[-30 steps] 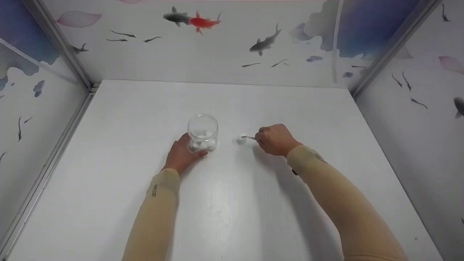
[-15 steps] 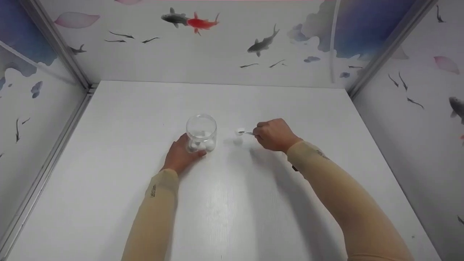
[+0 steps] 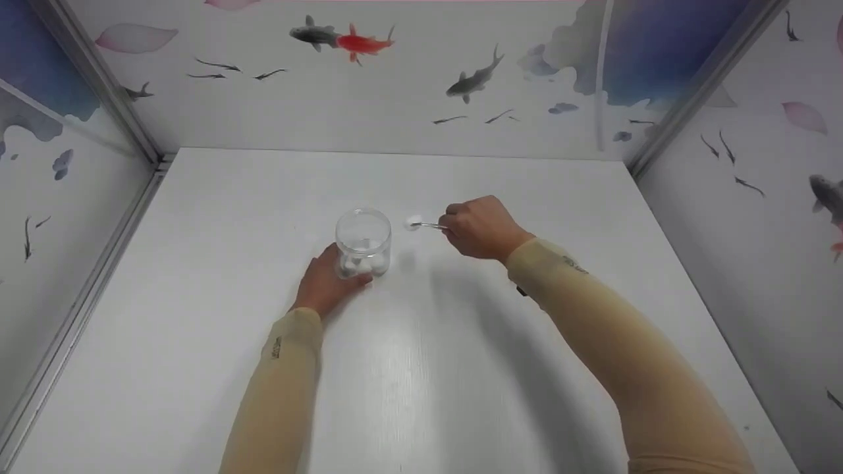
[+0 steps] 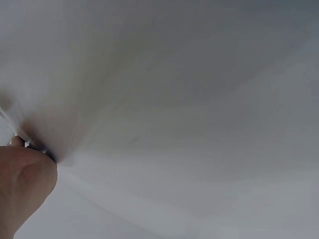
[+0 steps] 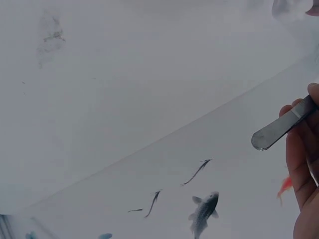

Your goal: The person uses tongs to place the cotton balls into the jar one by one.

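Fingers (image 3: 454, 217) of the right hand (image 3: 481, 229) pinch metal tweezers (image 3: 429, 226), whose tips hold a white cotton ball (image 3: 413, 222) in the air at about 2 o'clock from the clear jar (image 3: 363, 241). At 7 o'clock, the left hand (image 3: 324, 284) curls around the jar's base on the white surface (image 3: 421, 368); more cotton balls (image 3: 361, 264) lie inside.
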Available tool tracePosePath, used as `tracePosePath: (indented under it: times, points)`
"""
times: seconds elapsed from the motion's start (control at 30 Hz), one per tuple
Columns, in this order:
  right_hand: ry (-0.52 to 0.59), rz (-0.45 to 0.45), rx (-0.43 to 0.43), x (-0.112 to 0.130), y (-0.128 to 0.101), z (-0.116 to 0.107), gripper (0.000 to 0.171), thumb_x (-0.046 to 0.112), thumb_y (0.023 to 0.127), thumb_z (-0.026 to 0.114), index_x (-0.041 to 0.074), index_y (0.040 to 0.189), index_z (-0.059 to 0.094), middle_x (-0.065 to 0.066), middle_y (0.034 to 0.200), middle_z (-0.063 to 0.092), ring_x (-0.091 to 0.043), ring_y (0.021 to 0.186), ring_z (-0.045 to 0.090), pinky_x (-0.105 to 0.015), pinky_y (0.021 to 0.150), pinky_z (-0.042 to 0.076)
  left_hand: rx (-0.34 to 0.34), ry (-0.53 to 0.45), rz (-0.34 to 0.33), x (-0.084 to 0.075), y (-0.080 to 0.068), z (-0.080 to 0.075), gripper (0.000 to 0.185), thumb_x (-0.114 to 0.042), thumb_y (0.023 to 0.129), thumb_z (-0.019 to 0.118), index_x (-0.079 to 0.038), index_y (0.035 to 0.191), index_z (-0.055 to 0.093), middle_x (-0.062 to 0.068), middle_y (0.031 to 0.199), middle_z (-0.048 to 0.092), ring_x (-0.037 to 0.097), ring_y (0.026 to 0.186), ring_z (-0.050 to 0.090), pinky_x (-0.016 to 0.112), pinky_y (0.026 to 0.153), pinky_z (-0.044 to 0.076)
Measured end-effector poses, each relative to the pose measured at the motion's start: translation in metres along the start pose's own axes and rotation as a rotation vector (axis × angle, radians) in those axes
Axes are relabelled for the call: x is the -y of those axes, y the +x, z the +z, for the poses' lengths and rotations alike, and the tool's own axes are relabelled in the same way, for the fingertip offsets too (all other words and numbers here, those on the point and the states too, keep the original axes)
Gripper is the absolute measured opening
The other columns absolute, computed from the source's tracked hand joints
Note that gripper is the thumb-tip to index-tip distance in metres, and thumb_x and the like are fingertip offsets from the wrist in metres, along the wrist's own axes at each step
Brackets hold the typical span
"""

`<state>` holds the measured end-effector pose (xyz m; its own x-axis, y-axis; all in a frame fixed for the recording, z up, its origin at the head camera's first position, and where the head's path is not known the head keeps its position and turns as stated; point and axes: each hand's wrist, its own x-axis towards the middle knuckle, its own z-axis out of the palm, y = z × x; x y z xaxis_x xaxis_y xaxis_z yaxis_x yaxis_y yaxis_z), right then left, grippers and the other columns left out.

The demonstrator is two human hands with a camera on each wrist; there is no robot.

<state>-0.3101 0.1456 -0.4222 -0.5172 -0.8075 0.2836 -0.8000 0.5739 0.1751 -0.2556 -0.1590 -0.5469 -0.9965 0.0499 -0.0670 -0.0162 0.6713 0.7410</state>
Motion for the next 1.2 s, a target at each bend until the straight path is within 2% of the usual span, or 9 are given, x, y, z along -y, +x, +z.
tracePosePath:
  times: [0.23, 0.6, 1.2]
  points:
    - [-0.026, -0.022, 0.003, 0.011, 0.020, -0.006, 0.008, 0.011, 0.090, 0.068, 0.009, 0.089, 0.077, -0.002, 0.075, 0.069, -0.015, 0.053, 0.055, -0.033, 0.045, 0.051, 0.003, 0.017, -0.003, 0.001, 0.001, 0.000, 0.098, -0.053, 0.082, 0.078, -0.013, 0.157, 0.029, 0.006, 0.157, 0.037, 0.024, 0.147, 0.027, 0.041, 0.123, 0.002]
    - [-0.018, -0.068, 0.024, 0.029, 0.037, 0.007, 0.012, 0.013, 0.091, 0.067, 0.011, 0.096, 0.079, -0.001, 0.084, 0.073, -0.016, 0.062, 0.065, -0.034, 0.050, 0.056, -0.009, 0.022, -0.001, -0.003, 0.000, -0.001, 0.093, -0.051, 0.083, 0.078, -0.014, 0.156, 0.033, 0.006, 0.155, 0.040, 0.025, 0.145, 0.031, 0.043, 0.123, 0.007]
    - [-0.015, -0.100, 0.043, 0.036, 0.040, 0.013, 0.012, 0.013, 0.092, 0.067, 0.010, 0.095, 0.079, -0.001, 0.082, 0.072, -0.015, 0.063, 0.066, -0.033, 0.052, 0.057, -0.009, 0.010, 0.006, 0.001, 0.001, 0.000, 0.094, -0.054, 0.082, 0.077, -0.016, 0.156, 0.032, 0.004, 0.154, 0.042, 0.024, 0.144, 0.033, 0.044, 0.123, 0.012]
